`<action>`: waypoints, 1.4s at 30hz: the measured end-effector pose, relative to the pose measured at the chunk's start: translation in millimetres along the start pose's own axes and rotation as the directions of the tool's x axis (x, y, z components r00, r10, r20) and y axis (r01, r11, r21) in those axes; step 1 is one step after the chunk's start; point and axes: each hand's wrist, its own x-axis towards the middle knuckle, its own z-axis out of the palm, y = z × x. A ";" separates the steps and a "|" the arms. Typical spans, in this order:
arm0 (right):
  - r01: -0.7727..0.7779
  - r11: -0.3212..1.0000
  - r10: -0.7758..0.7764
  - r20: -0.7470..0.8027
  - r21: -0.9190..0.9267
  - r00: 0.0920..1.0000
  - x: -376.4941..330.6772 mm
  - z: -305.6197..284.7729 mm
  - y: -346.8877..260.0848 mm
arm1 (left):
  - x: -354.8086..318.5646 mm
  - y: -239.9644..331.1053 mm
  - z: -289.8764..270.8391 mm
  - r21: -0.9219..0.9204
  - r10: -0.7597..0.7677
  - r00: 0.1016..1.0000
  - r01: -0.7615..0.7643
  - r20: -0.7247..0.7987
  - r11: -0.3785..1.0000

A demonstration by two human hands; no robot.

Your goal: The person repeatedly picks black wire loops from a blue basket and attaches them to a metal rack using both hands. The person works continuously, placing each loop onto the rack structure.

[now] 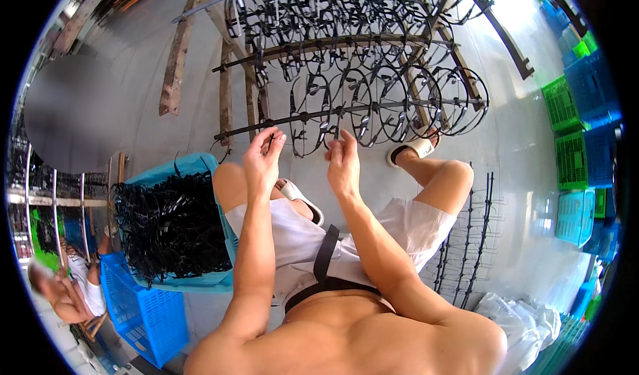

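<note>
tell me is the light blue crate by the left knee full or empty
Full. The light blue crate is heaped above its rim with tangled black frames, beside the left hand.

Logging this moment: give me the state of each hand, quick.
Left hand: fingers pinched on a thin black wire piece at the rack.
Right hand: fingers curled shut at the rack; what it holds cannot be told.

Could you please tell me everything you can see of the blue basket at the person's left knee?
The blue basket is a light blue plastic bin, tilted toward the person and heaped with tangled black eyeglass frames. It rests on a darker blue slatted crate beside the left thigh. Neither hand touches it.
</note>
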 end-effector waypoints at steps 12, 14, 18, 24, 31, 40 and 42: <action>-0.157 0.976 0.134 0.156 0.148 0.979 38.0 -12.1 37.0 | -66.1 -18.3 -117.9 0.274 0.191 0.909 -0.089 -0.370 0.957; -0.148 0.987 0.133 0.191 0.064 0.973 20.5 -8.0 31.8 | -87.9 -61.0 -172.8 0.431 0.178 0.811 0.099 -0.557 0.897; -0.096 0.995 0.102 0.216 -0.034 0.971 -5.7 -7.1 24.6 | -119.3 -124.5 -251.6 0.784 0.290 0.784 0.363 -0.549 0.503; -0.176 0.957 0.257 0.387 -0.232 0.886 -34.4 -17.8 29.9 | -75.6 -139.1 -301.0 0.914 0.352 0.866 0.243 -0.355 0.324; -0.067 0.906 0.353 0.658 -0.418 0.665 -65.8 -6.0 54.0 | 6.6 -150.1 -322.6 0.867 0.174 0.917 0.257 -0.358 0.426; 0.102 0.882 0.293 0.705 -0.460 0.645 -78.9 33.1 17.9 | 95.5 -167.4 -328.0 0.737 -0.240 0.867 0.498 -0.437 0.456; 0.207 0.884 0.191 0.728 -0.419 0.658 -79.4 48.3 -2.7 | 85.6 -151.6 -332.3 0.821 -0.029 0.949 0.287 -0.315 0.493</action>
